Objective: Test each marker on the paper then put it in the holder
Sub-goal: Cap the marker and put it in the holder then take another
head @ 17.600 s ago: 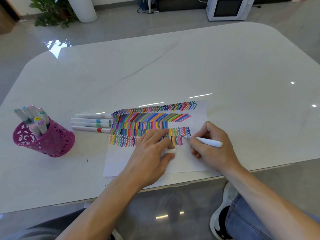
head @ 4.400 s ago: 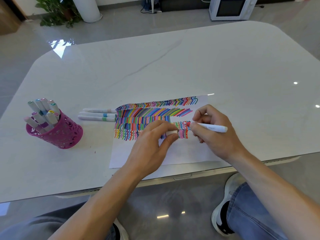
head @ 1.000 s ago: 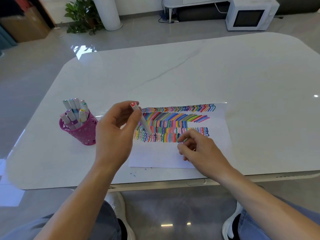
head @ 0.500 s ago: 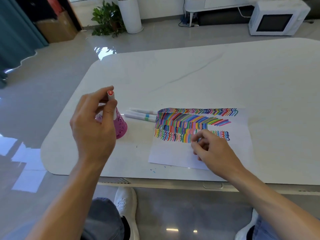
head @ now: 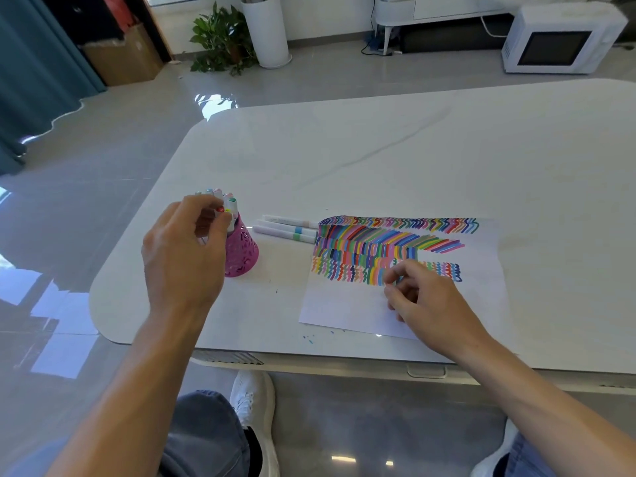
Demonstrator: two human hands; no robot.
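Red-capped marker point(head: 220, 210) is pinched in the left hand's point(head: 182, 249) curled fingertips at the mouth of the pink holder point(head: 242, 253), left of centre. The right hand point(head: 426, 301) rests loosely curled on the paper point(head: 344, 311) of coloured strokes, gripping nothing visible. Three markers point(head: 289, 229) lie between holder and paper on a glossy white table point(head: 413, 160), their print too small to read; a microwave point(head: 557, 43) stands upper right and a plant point(head: 220, 39) upper left.

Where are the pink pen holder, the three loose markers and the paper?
pink pen holder point(head: 246, 253), head view, its lattice wall.
three loose markers point(head: 286, 227), head view, middle marker's barrel.
paper point(head: 344, 304), head view, blank lower left part.
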